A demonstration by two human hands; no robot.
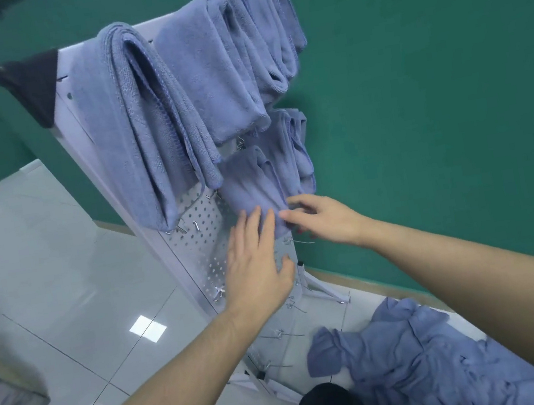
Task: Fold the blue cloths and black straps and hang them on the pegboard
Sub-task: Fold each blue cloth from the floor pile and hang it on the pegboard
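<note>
Several folded blue cloths [155, 115] are already hanging on the pegboard [207, 242]. Left hand [257, 266], fingers straight, and right hand [324, 221], fingers loosely curled, are settling another cloth [253, 190]. A heap of unfolded cloths [419, 353] is still waiting.

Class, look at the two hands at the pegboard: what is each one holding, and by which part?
The right hand pinches the lower end of a folded blue terry cloth; the left hand rests flat against it, gripping nothing.
</note>
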